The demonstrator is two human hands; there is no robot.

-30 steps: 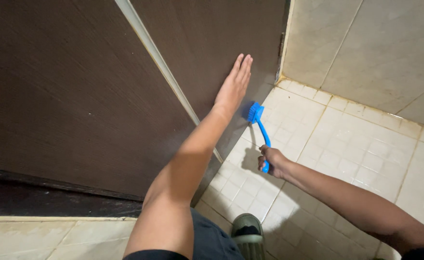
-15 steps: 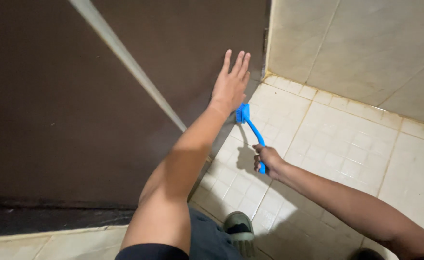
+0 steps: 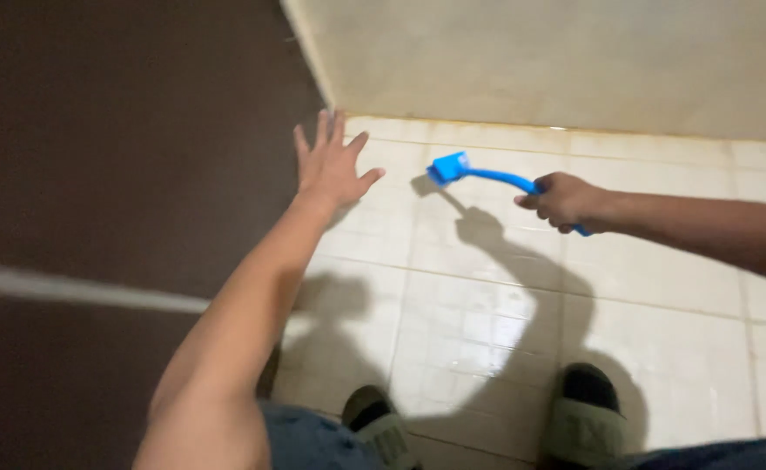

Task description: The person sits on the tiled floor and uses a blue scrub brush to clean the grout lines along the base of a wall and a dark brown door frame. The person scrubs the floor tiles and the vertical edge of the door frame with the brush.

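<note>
The right hand (image 3: 566,202) has its grip closed round the handle of a blue scrub brush (image 3: 486,176); the bristled head reaches out ahead of the knuckles, low over the tiled floor (image 3: 487,296) near the foot of the pale wall (image 3: 574,61). The left hand (image 3: 331,165) is spread wide and holds nothing, beside the dark brown door (image 3: 122,139). The glossy tiles look wet, so a sandal (image 3: 585,418) could slip, or the smooth plastic handle could twist in the grip. The door is matt with a pale strip; the grout lines are shallow.
</note>
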